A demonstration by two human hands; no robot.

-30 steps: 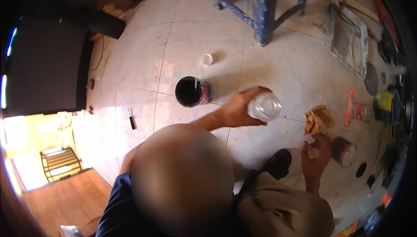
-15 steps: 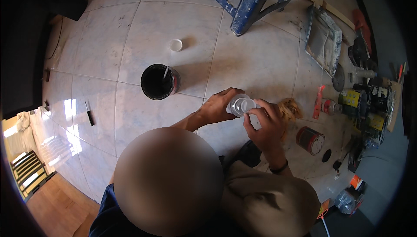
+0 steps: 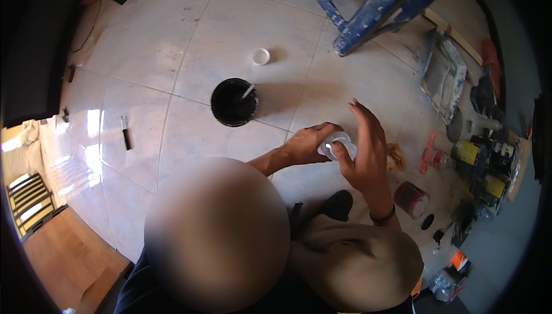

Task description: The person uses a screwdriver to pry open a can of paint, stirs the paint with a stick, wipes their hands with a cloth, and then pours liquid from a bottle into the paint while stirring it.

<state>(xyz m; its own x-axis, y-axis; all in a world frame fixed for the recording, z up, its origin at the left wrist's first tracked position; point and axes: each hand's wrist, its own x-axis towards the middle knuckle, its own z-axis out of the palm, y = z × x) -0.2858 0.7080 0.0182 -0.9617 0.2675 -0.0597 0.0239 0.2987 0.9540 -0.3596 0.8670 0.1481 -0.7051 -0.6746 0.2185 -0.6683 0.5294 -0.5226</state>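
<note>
My left hand (image 3: pixel 307 145) is wrapped round a clear plastic cup (image 3: pixel 329 146) in front of me. Its round mouth faces up. Beside it my right hand (image 3: pixel 369 152) has its fingers stretched up and away, while its thumb lies over or against the cup's rim; whether the thumb presses on it I cannot tell. Farther off to the left stands a dark paint can (image 3: pixel 230 110), black inside, with a pale stick (image 3: pixel 248 91) leaning in it. A small white round cup or cap (image 3: pixel 261 56) sits on the floor beyond the can.
A blue paint-spattered trestle (image 3: pixel 368 18) stands at the far side. To the right are a paint tray (image 3: pixel 445 78), a yellowish rag (image 3: pixel 395 159), a red-labelled can (image 3: pixel 411 200) and several yellow-labelled cans (image 3: pixel 468 153). A screwdriver (image 3: pixel 126 136) lies on the tiled floor at left.
My right hand's fingers have lifted off the cup's rim and straightened upward. My left hand still holds the cup. The view has shifted, so floor things appear farther right.
</note>
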